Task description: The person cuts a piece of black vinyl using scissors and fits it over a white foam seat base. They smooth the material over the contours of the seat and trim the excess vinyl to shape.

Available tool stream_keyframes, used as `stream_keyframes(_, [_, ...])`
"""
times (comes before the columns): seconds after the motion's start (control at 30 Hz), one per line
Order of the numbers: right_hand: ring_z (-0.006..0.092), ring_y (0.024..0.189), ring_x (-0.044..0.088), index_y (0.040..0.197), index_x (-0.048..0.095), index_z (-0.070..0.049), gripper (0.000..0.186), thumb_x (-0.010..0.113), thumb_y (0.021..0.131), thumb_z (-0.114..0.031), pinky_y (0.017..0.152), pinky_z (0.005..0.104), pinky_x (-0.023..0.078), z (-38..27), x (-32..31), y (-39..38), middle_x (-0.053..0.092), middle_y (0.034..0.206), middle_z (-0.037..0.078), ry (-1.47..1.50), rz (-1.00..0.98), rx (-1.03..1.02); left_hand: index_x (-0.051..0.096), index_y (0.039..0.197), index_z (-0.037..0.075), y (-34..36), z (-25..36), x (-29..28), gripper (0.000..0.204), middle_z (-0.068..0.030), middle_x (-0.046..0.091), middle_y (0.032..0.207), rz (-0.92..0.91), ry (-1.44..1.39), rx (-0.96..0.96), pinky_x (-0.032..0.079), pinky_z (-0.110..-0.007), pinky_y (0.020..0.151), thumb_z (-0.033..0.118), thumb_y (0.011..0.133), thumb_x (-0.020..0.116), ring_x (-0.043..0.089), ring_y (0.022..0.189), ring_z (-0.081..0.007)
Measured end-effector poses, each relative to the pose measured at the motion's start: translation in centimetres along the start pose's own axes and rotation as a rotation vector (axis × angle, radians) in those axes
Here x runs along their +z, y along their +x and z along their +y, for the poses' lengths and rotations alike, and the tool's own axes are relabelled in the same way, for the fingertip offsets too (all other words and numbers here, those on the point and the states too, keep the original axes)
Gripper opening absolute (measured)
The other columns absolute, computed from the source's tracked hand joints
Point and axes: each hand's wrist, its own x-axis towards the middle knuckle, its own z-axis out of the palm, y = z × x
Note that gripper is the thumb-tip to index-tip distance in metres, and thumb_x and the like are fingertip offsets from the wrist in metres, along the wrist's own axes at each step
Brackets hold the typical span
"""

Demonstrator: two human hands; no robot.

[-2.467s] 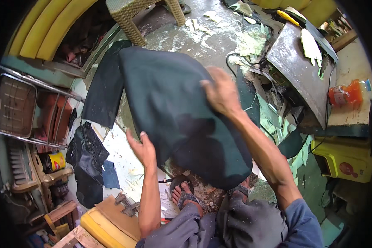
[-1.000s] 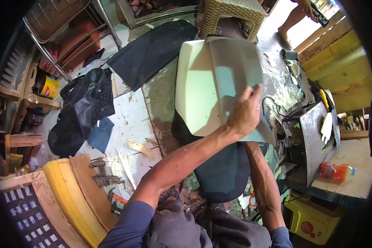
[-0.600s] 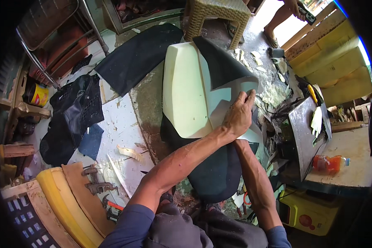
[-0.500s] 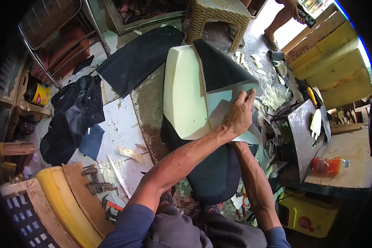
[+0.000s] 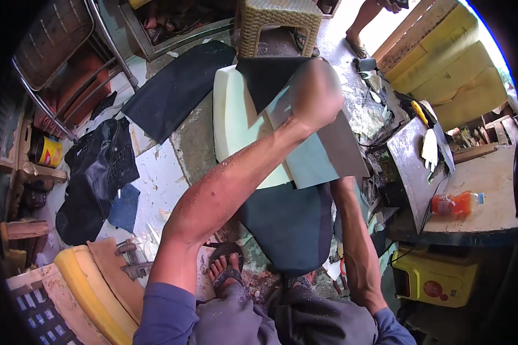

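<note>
In front of me lies a pale, shaped foam pad (image 5: pixel 229 115), its right side covered by a black sheet (image 5: pixel 265 80) with a grey underside. My left hand (image 5: pixel 316 95) is over the pad's far right part, closed in a fist-like shape at the raised, folded sheet; its fingers are blurred. Below the sheet's near right edge, my right hand (image 5: pixel 343 185) shows only at the wrist, its fingers hidden. A dark, rounded padded piece (image 5: pixel 288 230) extends from under the pad toward my feet.
Black material (image 5: pixel 181 86) and a dark perforated cover (image 5: pixel 101 167) lie at left. A woven stool (image 5: pixel 277 23) stands beyond the pad. Scraps litter the right floor. An orange bottle (image 5: pixel 457 203) lies on a board at right; clamps (image 5: pixel 133 259) are at lower left.
My left hand has moved farther away and left, and the sheet has shifted and folded differently over the foam. The view has shifted, showing my left foot.
</note>
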Motion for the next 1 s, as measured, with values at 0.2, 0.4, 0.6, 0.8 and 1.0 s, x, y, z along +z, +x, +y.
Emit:
stream_keyframes(0.2, [0.0246, 0.111, 0.065, 0.155, 0.039, -0.006, 0.071, 0.067, 0.091, -0.013, 0.094, 0.0359, 0.052, -11.4, 2.9, -5.1, 0.066, 0.131, 0.016, -0.379, -0.087, -0.326, 0.040, 0.142, -0.004, 0.5, 1.3, -0.8, 0.080, -0.0171, 0.069, 0.103, 0.060, 0.005, 0.084, 0.057, -0.038, 0.081, 0.020, 0.079, 0.083, 0.070, 0.090, -0.0269])
stream_keyframes(0.4, [0.0249, 0.079, 0.071, 0.121, 0.067, -0.002, 0.029, 0.062, 0.094, -0.012, 0.077, 0.0365, 0.054, -22.9, 5.8, -3.6, 0.070, 0.086, 0.021, -0.892, -0.143, -0.766, 0.039, 0.150, 0.001, 2.2, 0.5, -3.9, 0.085, -0.0215, 0.049, 0.127, 0.270, 0.144, 0.450, 0.044, -0.047, 0.100, 0.035, 0.085, 0.082, 0.052, 0.113, -0.0334])
stream_keyframes(0.6, [0.0118, 0.098, 0.063, 0.125, 0.066, 0.000, 0.029, 0.057, 0.097, -0.007, 0.090, 0.0283, 0.051, -34.7, 4.4, -6.0, 0.070, 0.105, 0.006, -0.918, -0.192, -1.079, 0.068, 0.127, 0.019, 3.7, 2.4, -12.3, 0.053, -0.0209, 0.042, 0.130, 0.494, 0.876, 0.560, 0.035, -0.054, 0.101, 0.023, 0.076, 0.086, 0.040, 0.120, -0.0412])
stream_keyframes(0.8, [0.0121, 0.088, 0.063, 0.115, 0.067, 0.000, 0.029, 0.058, 0.093, -0.017, 0.082, 0.0305, 0.052, -42.3, 4.3, -5.9, 0.071, 0.094, 0.006, -1.209, -0.064, -1.044, 0.078, 0.106, 0.015, 7.8, 4.1, -19.8, 0.027, -0.0049, 0.076, 0.090, 0.246, 0.275, 0.273, 0.055, -0.034, 0.075, 0.037, 0.090, 0.076, 0.071, 0.079, -0.0191])
stream_keyframes(1.0, [0.0152, 0.093, 0.065, 0.119, 0.066, 0.000, 0.032, 0.061, 0.102, -0.027, 0.088, 0.0343, 0.050, -42.4, 2.8, 4.4, 0.073, 0.100, 0.008, -1.427, 0.089, -0.953, 0.077, 0.109, 0.017, 11.3, 8.9, -21.9, 0.027, -0.0017, 0.076, 0.088, 0.344, 0.515, 0.299, 0.053, -0.030, 0.075, 0.039, 0.095, 0.071, 0.067, 0.079, -0.0117])
